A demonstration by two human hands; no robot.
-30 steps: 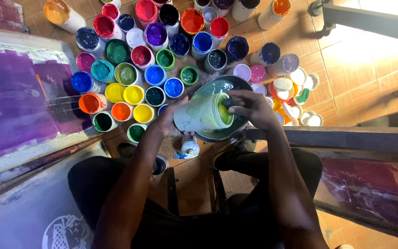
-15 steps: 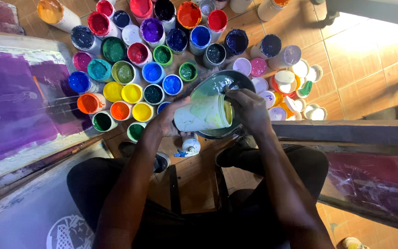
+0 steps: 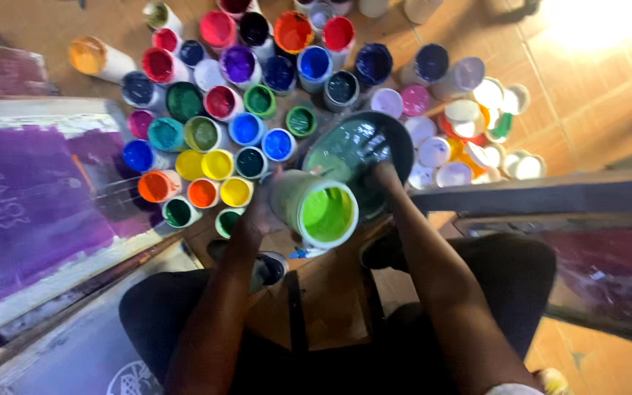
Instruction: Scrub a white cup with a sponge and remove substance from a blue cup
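Two hands busy: left hand [image 3: 261, 212] grips the tilted lime-green paint tub [image 3: 316, 207], right hand [image 3: 383, 174] steadies the dark-green bucket [image 3: 356, 146]; pour slowly, rim centred.

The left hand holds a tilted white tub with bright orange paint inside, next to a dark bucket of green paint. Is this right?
Not quite. The head view shows the paint inside the tilted white tub is bright lime green, not orange. The left hand does hold it, next to the dark bucket of green paint.

My left hand [image 3: 261, 212] is mostly hidden behind the green paint jar [image 3: 316, 208]; my right hand [image 3: 383, 174] blurs against the dark bucket [image 3: 356, 146]. Jars above the bucket are cut off.
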